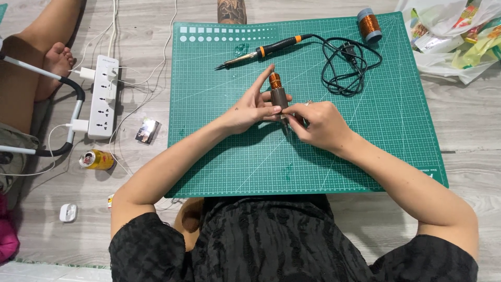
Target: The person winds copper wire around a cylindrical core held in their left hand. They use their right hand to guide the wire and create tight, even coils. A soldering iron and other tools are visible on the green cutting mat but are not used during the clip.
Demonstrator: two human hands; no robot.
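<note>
My left hand (250,107) holds a small dark cylinder wound with copper wire (277,91) upright over the green cutting mat (219,151). Thumb and fingers wrap its lower part, the index finger stretched up beside it. My right hand (318,122) pinches at the base of the same cylinder from the right, fingers closed on something thin there. Farther up the mat lies a soldering iron (261,52) with a black and orange handle, its black cord (347,65) coiled to the right.
A spool of copper wire (369,25) stands at the mat's top right. Plastic bags (454,39) lie at far right. Left of the mat sit a white power strip (103,96), a yellow can (97,160), and another person's leg and foot (52,62).
</note>
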